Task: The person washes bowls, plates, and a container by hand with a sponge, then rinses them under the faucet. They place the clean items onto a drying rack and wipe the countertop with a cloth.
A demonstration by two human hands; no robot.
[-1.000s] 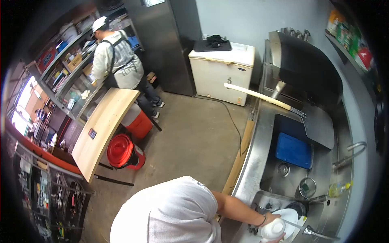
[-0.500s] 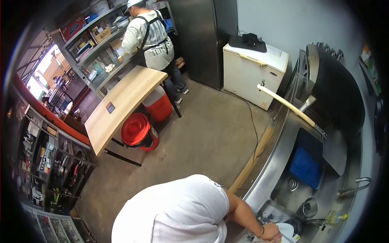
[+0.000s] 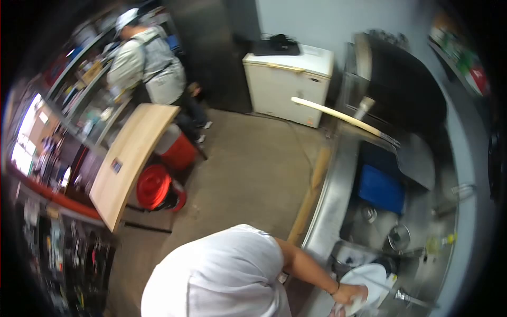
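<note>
My left hand (image 3: 350,294), a dark band at its wrist, is closed at the near edge of a white plate (image 3: 371,278) in the sink. Its fingertips are blurred, and part of the grip is hidden. At the bottom edge of the view, a small part of my right hand (image 3: 337,312) shows close to the left one; its fingers cannot be made out. A metal faucet (image 3: 409,298) reaches over the plate's right side. Behind the plate stands a dark round dish (image 3: 386,263), partly covered.
A strainer (image 3: 398,238) and blue board (image 3: 381,188) lie in the steel sink (image 3: 351,224). A long-handled peel (image 3: 338,113) juts across the counter. A white freezer (image 3: 288,87), a wooden table (image 3: 134,153), a red-lidded bucket (image 3: 153,186) and another person (image 3: 153,66) by the shelves stand beyond.
The view has swung, so the room sits further left and the sink area shows more fully. More of the plate and the faucet are visible. My left hand stays at the plate.
</note>
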